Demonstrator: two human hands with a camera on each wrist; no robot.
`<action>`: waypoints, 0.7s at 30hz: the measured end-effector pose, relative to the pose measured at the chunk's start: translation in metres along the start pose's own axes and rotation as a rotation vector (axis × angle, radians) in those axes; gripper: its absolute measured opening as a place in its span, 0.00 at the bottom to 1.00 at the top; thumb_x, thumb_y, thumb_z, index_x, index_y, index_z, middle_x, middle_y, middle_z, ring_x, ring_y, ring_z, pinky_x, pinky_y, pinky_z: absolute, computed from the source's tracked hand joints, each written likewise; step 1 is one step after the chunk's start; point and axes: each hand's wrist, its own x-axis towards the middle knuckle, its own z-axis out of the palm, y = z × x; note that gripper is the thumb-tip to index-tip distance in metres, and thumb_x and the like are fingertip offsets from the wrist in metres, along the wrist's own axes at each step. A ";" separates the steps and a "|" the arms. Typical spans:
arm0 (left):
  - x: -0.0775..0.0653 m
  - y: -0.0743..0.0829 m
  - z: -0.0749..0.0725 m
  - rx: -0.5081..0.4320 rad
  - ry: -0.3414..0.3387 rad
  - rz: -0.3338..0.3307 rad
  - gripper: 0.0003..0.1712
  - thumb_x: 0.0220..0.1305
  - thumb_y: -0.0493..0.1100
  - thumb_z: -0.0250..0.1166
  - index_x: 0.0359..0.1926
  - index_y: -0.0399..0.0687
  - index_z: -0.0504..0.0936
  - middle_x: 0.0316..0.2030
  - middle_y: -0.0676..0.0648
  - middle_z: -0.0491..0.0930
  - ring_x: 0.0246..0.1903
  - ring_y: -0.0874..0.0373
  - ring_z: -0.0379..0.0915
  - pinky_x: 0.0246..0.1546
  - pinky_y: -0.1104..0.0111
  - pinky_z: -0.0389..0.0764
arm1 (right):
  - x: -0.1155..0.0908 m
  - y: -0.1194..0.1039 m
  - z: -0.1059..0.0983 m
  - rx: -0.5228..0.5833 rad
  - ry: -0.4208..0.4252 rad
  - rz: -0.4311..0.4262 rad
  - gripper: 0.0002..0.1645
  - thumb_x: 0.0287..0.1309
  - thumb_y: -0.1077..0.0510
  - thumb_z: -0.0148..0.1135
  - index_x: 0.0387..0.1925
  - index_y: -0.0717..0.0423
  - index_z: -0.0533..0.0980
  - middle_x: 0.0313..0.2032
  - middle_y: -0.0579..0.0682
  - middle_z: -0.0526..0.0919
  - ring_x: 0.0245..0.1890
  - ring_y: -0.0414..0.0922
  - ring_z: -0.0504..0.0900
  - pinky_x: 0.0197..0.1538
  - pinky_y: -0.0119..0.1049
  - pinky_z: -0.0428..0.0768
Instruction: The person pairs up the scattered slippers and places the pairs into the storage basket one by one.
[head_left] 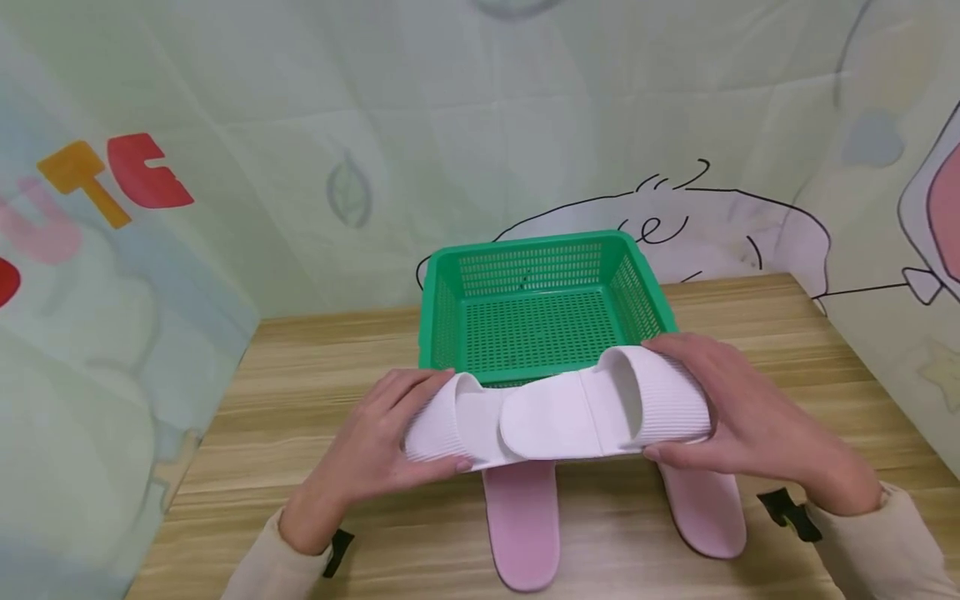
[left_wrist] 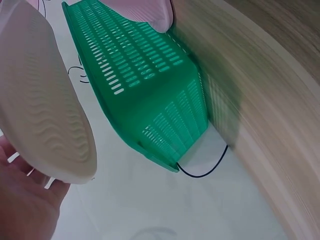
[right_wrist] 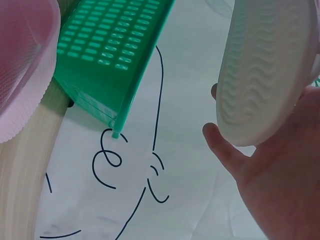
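Observation:
A pair of white slippers is held up in front of the basket, heel ends overlapping in the middle. My left hand (head_left: 382, 442) grips the toe end of the left white slipper (head_left: 437, 427), thumb at its near edge. Around the ribbed strap of the right white slipper (head_left: 551, 417), my right hand (head_left: 750, 421) holds its toe end; its heel lies over the left one's. Wavy tread shows on the left slipper's sole (left_wrist: 50, 105) in the left wrist view and on the right slipper's sole (right_wrist: 267, 75) in the right wrist view.
Two pink slippers, one at the middle (head_left: 525, 529) and one farther right (head_left: 705, 512), lie on the wooden table (head_left: 315, 350), their front parts hidden behind the white pair. A green mesh basket (head_left: 528, 250) stands behind, near a printed cloth backdrop (head_left: 262, 125).

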 end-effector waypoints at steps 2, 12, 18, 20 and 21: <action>0.001 0.001 0.000 0.001 -0.002 0.000 0.53 0.56 0.78 0.71 0.72 0.48 0.77 0.61 0.49 0.82 0.58 0.52 0.77 0.50 0.55 0.84 | 0.001 0.000 0.000 -0.005 -0.004 0.012 0.63 0.32 0.38 0.90 0.71 0.45 0.70 0.63 0.41 0.77 0.56 0.37 0.72 0.54 0.44 0.71; 0.004 0.005 0.002 0.005 0.000 0.005 0.53 0.57 0.78 0.70 0.71 0.49 0.78 0.61 0.49 0.82 0.56 0.53 0.77 0.49 0.57 0.83 | 0.001 -0.003 0.003 -0.031 0.031 0.011 0.64 0.31 0.36 0.90 0.72 0.44 0.70 0.63 0.43 0.78 0.54 0.42 0.74 0.50 0.51 0.76; 0.005 0.007 0.003 0.012 -0.003 -0.002 0.53 0.56 0.77 0.71 0.71 0.49 0.77 0.61 0.49 0.82 0.57 0.53 0.77 0.52 0.57 0.82 | 0.002 -0.006 0.005 -0.032 0.051 0.008 0.62 0.31 0.36 0.90 0.71 0.44 0.72 0.63 0.43 0.79 0.56 0.43 0.76 0.52 0.52 0.75; 0.006 0.008 0.003 0.018 -0.002 0.002 0.52 0.56 0.78 0.70 0.71 0.49 0.77 0.61 0.50 0.82 0.57 0.53 0.77 0.53 0.57 0.82 | 0.002 -0.006 0.006 -0.032 0.057 0.004 0.62 0.31 0.36 0.90 0.71 0.44 0.72 0.62 0.43 0.79 0.57 0.44 0.76 0.53 0.52 0.75; 0.006 0.009 0.003 0.022 0.001 0.007 0.52 0.57 0.78 0.69 0.71 0.49 0.78 0.61 0.49 0.82 0.57 0.53 0.77 0.53 0.57 0.82 | 0.002 -0.006 0.007 -0.030 0.060 0.002 0.62 0.31 0.36 0.90 0.70 0.44 0.72 0.62 0.43 0.80 0.57 0.45 0.76 0.54 0.52 0.74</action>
